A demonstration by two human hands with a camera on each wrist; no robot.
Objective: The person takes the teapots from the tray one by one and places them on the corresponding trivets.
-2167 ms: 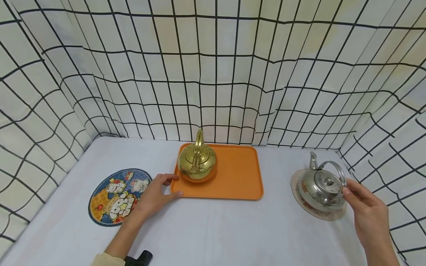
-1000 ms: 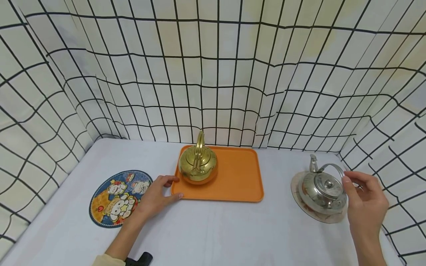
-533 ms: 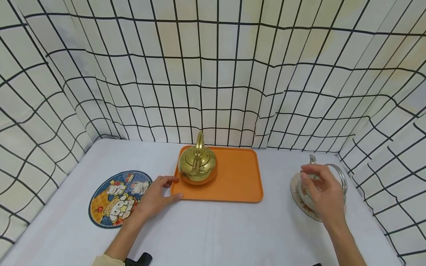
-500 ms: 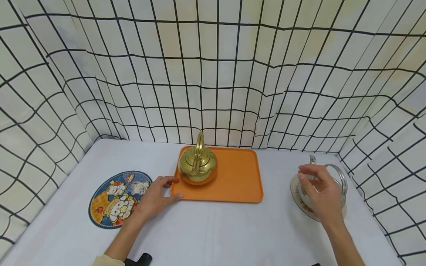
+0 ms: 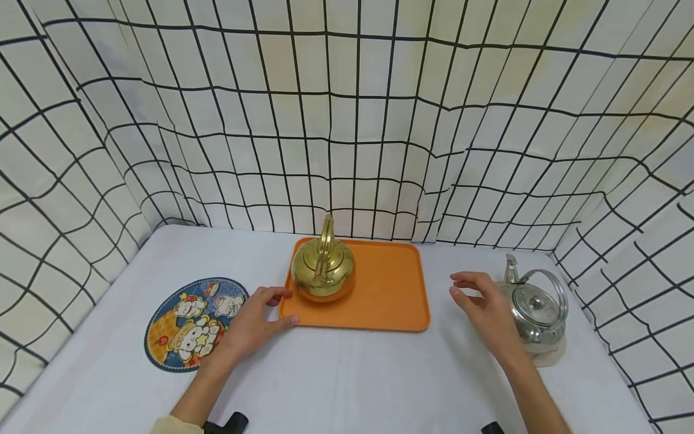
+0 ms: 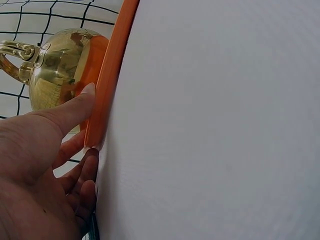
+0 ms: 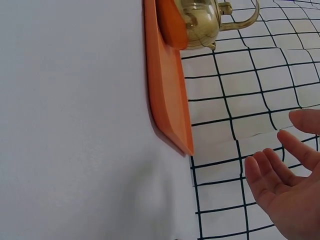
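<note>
A gold teapot [image 5: 322, 265] stands on the left part of an orange tray [image 5: 387, 289]. My left hand [image 5: 255, 319] holds that tray's front left corner; in the left wrist view the thumb [image 6: 75, 107] lies over the rim, other fingers outside it. To the right, a silver teapot [image 5: 535, 307] stands on a round pale mat [image 5: 550, 357], partly hidden by my right hand [image 5: 485, 307]. That hand is in the air between tray and silver teapot, fingers loosely bent, nothing in them. The right wrist view also shows it free of any object.
A round blue placemat [image 5: 195, 325] with cartoon bears lies on the left, partly under my left forearm. White cloth [image 5: 352, 386] covers the table. White walls with black grid lines [image 5: 352, 120] enclose the back and both sides.
My right hand has let go of the silver teapot's handle and moved left, past the teapot toward the tray. The left hand, tray and gold teapot have stayed put.
</note>
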